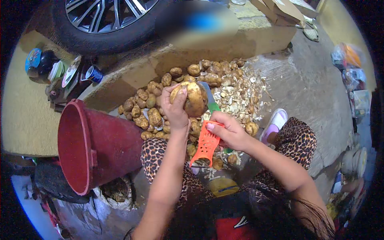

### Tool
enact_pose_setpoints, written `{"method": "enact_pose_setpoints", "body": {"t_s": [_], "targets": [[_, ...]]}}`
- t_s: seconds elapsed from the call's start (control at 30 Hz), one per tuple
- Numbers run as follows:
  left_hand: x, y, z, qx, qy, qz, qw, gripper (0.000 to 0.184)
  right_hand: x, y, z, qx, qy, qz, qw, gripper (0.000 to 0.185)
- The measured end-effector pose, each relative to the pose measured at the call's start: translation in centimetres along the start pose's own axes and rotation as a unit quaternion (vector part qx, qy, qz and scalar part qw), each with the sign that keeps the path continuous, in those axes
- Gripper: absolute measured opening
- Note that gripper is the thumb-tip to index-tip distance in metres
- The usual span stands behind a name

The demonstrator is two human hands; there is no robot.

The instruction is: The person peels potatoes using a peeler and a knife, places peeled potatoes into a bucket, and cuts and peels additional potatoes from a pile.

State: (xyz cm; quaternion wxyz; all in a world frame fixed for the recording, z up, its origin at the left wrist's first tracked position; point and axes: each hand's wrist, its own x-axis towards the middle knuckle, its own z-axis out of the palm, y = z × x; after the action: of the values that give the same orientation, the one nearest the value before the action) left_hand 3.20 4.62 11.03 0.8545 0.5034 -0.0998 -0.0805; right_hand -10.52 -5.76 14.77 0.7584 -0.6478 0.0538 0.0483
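My left hand (176,108) is wrapped round a large, brown-skinned potato (194,98), raised above a pile of potatoes. In my right hand (229,130) is an orange plastic peeler (207,142) with rows of holes and a forked lower end. A knife with a green handle (214,107) also rises from the right hand. Its blade (205,88) lies along the right side of the held potato, partly hidden; I cannot tell whether it cuts in. Below and behind the hands, many unpeeled potatoes (154,118) lie on the ground beside pale peelings (236,96).
A big red bucket (116,140) lies tilted at the left, its mouth facing left. Beyond the pile runs a concrete step (160,60) with a car wheel (110,24) above it. A blue cup (95,74) stands at the upper left. Plastic bags (352,80) line the right side.
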Motion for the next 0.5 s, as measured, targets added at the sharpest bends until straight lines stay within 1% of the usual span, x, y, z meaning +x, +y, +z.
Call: {"method": "enact_pose_setpoints", "body": {"t_s": [0.03,0.13,0.23,0.33,0.43,0.47,0.5], "targets": [[0.0,-0.2,0.0,-0.021,-0.001,-0.009,1.0,0.015,-0.1,-0.3,0.2,0.048,-0.005,0.041,0.998,0.027],[0.1,0.0,0.2,0.016,0.002,-0.01,1.0,0.015,0.3,0.4,-0.1,0.034,-0.006,-0.007,0.999,0.025],[0.9,0.2,-0.7,0.123,-0.058,0.048,0.99,0.014,-0.1,-0.7,-1.3,0.009,-0.047,0.056,0.997,0.024],[0.4,0.3,-0.2,0.018,-0.046,-0.017,0.999,0.014,0.1,0.0,-1.3,-0.019,-0.05,0.02,0.998,0.024],[0.1,-0.8,0.2,0.069,0.019,0.027,0.997,0.014,0.6,0.9,0.0,0.065,-0.023,0.027,0.997,0.023],[0.1,-1.0,0.3,0.044,0.023,0.017,0.999,0.014,0.7,0.9,0.1,0.087,-0.011,0.03,0.996,0.023],[0.1,-1.0,0.3,0.019,0.029,0.007,0.999,0.014,0.7,0.5,-0.2,0.087,-0.023,0.046,0.995,0.025]]}}
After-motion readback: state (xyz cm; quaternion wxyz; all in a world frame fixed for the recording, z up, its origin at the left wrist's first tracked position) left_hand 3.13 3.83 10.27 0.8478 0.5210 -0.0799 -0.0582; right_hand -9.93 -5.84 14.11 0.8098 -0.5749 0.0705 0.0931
